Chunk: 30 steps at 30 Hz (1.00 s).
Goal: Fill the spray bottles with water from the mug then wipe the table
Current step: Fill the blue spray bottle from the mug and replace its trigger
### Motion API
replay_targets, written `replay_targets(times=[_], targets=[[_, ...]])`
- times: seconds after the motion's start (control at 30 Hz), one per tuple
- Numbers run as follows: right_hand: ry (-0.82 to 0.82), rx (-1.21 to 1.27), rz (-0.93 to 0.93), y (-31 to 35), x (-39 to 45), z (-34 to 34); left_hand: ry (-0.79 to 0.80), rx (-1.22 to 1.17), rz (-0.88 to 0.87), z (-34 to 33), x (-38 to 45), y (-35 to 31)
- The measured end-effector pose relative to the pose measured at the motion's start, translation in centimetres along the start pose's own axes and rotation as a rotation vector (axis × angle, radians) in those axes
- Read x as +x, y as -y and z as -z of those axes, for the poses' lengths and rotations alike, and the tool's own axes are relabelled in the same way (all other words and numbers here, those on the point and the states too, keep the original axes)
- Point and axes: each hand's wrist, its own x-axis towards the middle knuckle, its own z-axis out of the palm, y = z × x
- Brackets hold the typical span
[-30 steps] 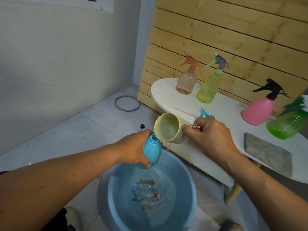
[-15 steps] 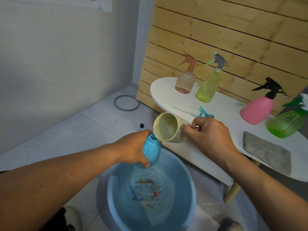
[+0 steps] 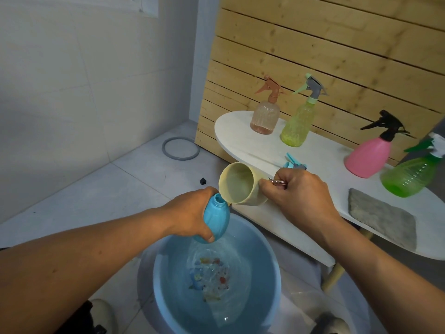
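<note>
My left hand (image 3: 190, 216) grips a blue spray bottle (image 3: 216, 219) with its cap off, tilted over a blue basin (image 3: 272, 273) of water on the floor. My right hand (image 3: 301, 196) holds a cream mug (image 3: 240, 184) by its handle, tipped on its side with its lip at the bottle's open neck. On the white table (image 3: 240, 138) stand a peach spray bottle (image 3: 266, 114), a yellow-green one (image 3: 298, 121), a pink one (image 3: 370, 154) and a green one (image 3: 411, 175). A grey cloth (image 3: 382, 221) lies near the table's front edge.
A blue spray head (image 3: 292, 161) lies on the table just behind my right hand. A wooden slat wall (image 3: 313, 49) backs the table. A grey ring (image 3: 180, 148) and a small black piece (image 3: 203, 181) lie on the tiled floor.
Both hands, the mug and the bottle have held nearly the same pose. The water in the basin keeps rippling.
</note>
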Motion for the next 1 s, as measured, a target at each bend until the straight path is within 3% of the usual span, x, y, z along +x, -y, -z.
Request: replay_targets(times=[1.0], targets=[[-0.036,-0.049,0.035,0.3,-0.45,0.33,-0.002,0.012,-0.002,-0.17,-0.37,-0.78]])
